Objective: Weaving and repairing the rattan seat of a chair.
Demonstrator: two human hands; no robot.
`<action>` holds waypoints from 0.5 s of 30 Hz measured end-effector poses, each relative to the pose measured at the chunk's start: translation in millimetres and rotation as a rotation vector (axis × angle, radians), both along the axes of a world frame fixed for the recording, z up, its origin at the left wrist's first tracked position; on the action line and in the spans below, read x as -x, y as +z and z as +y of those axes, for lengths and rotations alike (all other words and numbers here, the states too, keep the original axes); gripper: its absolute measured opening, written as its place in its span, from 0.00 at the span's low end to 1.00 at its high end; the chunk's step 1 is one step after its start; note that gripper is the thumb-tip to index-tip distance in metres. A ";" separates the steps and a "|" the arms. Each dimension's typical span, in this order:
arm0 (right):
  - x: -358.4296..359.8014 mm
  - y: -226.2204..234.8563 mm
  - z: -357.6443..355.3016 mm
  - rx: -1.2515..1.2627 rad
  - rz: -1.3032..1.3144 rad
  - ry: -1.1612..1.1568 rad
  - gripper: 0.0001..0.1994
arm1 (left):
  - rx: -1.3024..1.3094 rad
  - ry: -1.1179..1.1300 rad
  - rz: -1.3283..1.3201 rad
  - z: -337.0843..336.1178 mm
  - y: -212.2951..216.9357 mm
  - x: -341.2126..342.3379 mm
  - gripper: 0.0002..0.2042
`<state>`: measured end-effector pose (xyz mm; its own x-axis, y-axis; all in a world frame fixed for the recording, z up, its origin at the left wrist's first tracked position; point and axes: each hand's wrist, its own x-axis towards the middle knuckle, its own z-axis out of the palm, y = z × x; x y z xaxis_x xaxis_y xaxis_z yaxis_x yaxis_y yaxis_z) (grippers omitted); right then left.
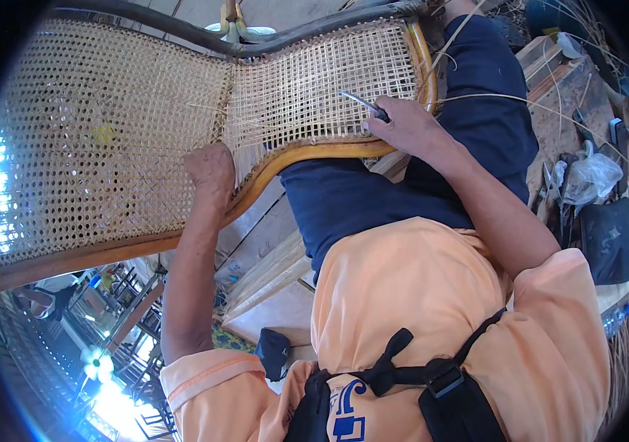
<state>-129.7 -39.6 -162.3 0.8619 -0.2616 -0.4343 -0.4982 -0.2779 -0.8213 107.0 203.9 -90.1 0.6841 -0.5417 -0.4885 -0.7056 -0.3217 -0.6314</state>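
Two bare hands are on one piece of cane work, a single woven panel (108,132) set in one wooden frame (329,151) that stretches across the upper left and ends above the person's lap. Two fields of weave show, divided by one ragged seam (226,110): the left field is tight with small holes, the right one looser with larger squares. The left hand (211,171) lies at the lower end of that seam, fingers curled under; whether it grips anything there cannot be told. The right hand (406,127), at the lower right part of the looser field, is closed around the dark handle of one thin pointed tool (362,104), its metal end aimed up and left over the weave. One long loose strand (506,96) runs from near the frame's right end across the dark blue trousers (476,110). At the far right lie one clear plastic bag (593,177), one black pouch (609,243) and several tools too jumbled to count. The peach shirt (410,287) is crossed by black straps with one buckle (444,377), and carries blue printing (347,427), partly covered and cut off by the lower edge. A small pale mark on the pouch is too indistinct to read. One white fan (97,365) shows at the lower left.
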 end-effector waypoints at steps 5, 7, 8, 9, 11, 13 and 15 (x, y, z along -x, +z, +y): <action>4.1 -11.9 -0.4 0.011 -0.004 0.043 0.17 | 0.136 -0.323 -0.010 11.8 98.8 -52.4 0.06; 7.2 -3.6 -10.5 -0.061 0.126 0.030 0.17 | 0.133 -0.311 -0.144 -1.7 196.8 -101.6 0.09; -2.4 4.8 -3.8 -0.071 0.066 0.051 0.17 | 0.099 -0.292 -0.200 3.3 232.7 -91.7 0.09; 2.7 2.8 -6.6 -0.037 0.083 0.032 0.17 | 0.162 -0.294 -0.148 -1.9 220.5 -92.3 0.10; -1.9 4.8 0.5 -0.047 0.046 0.009 0.17 | 0.238 -0.275 -0.100 -11.3 230.7 -61.7 0.12; -7.6 10.3 3.7 -0.023 0.016 0.020 0.17 | 0.345 -0.260 -0.042 -42.0 217.5 22.1 0.13; -5.7 4.1 4.4 -0.015 0.018 0.006 0.18 | 0.456 -0.266 0.041 -86.1 196.1 126.2 0.15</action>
<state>-124.0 -35.2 -158.2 0.8552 -0.2499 -0.4542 -0.5118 -0.2680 -0.8162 -19.2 117.7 106.0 0.4794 -0.8576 -0.1862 -0.8214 -0.3638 -0.4392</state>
